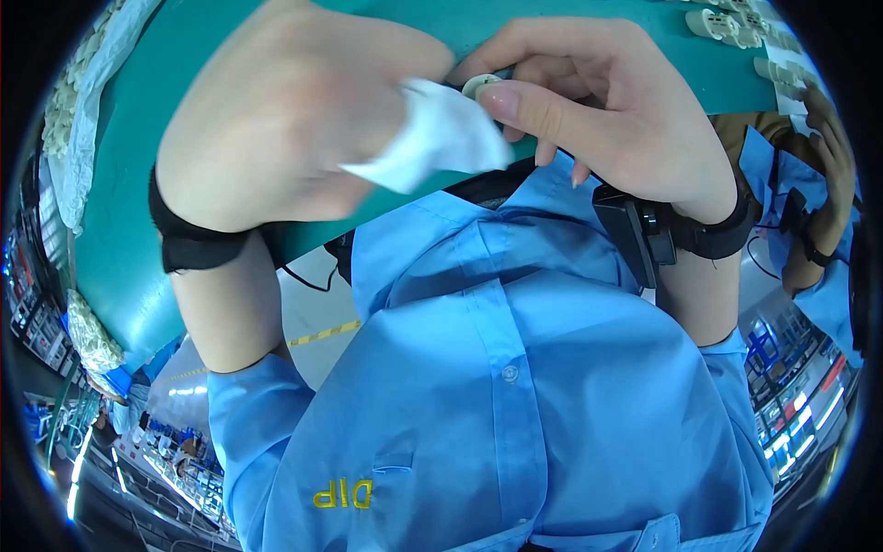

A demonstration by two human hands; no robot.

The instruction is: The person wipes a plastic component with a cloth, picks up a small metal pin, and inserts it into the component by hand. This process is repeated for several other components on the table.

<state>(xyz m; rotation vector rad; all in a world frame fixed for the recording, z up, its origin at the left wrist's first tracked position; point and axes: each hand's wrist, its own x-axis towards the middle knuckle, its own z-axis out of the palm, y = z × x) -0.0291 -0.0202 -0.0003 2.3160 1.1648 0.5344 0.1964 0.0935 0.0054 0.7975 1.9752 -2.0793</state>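
Cream round part (pixel 480 86) was positioned above the green work surface (pixel 129 285), pinched between the thumb and index finger of the right hand (pixel 630 120); the remaining fingers were loosely curled. The left hand (pixel 294 110), blurred, was curled around a white cloth (pixel 432 138) just beside the part. Its fingertips were hidden, and contact between cloth and part could not be confirmed.

Correct handling was judged to require a steady pinch at the rim, the face left exposed, and a flat fold of cloth applied lightly; a loose pinch risked letting the part turn.

Only a small, pale, rounded portion with a dark mark was visible; the thumb covered the rest. Further out, similar cream pieces (pixel 716 27) were grouped at the upper right.
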